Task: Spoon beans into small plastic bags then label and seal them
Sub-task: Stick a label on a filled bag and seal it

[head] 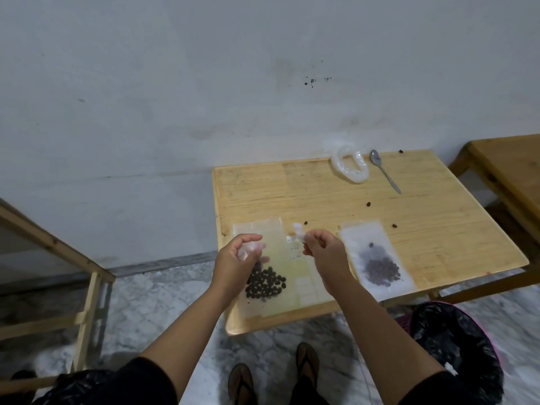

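On the small wooden table [409,229] lies a clear plastic bag [274,252] with dark beans [266,283] pooled in its lower part. My left hand [236,258] hovers over its left side, fingers curled on a crumpled bit of clear film. My right hand [323,252] pinches a small white label strip [298,230] just above the bag's right edge. A label sheet [295,248] with small writing lies between my hands. A second flat bag [377,258] with beans rests to the right. The metal spoon [384,169] lies at the table's far side.
A rolled-down clear plastic bag [349,165] sits at the back beside the spoon. A few loose beans [368,204] dot the tabletop. A bin lined with black plastic [455,346] stands at lower right. Another wooden table [508,168] is at right, a wooden frame [87,276] at left.
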### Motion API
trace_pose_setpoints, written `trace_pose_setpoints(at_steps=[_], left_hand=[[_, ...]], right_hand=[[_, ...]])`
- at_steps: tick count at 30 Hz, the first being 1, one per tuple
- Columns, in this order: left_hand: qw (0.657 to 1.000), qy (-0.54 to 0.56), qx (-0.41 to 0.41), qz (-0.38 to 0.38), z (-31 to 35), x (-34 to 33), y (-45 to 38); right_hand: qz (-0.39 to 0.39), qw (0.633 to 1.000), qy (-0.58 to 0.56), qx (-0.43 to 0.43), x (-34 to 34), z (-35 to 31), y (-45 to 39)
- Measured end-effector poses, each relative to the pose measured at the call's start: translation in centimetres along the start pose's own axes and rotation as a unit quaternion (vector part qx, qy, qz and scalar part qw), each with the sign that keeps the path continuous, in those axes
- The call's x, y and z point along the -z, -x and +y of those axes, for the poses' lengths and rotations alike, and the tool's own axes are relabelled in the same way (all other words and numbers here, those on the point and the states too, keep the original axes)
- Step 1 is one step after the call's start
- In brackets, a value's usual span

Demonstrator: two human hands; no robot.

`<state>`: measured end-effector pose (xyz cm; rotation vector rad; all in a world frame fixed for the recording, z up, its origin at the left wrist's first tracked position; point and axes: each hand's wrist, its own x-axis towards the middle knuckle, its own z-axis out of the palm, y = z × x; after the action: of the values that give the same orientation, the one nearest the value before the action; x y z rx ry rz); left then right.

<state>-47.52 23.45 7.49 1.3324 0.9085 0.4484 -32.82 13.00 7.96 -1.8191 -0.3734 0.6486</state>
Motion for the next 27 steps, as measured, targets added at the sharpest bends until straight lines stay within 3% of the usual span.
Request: trace_pose_setpoints(at_steps=[7, 27], left_hand=[[0.999, 0.006, -0.032, -0.013, 0.9, 0.1, 0.0], [0.999, -0.012, -0.027, -0.017, 1.0, -0.8, -0.7]], right_hand=[[-0.083, 0.993, 0.068, 0.055, -1.0, -2.7, 0.6], [-0.113, 0.983, 0.129, 0.067, -1.5, -0.7, 0.6]])
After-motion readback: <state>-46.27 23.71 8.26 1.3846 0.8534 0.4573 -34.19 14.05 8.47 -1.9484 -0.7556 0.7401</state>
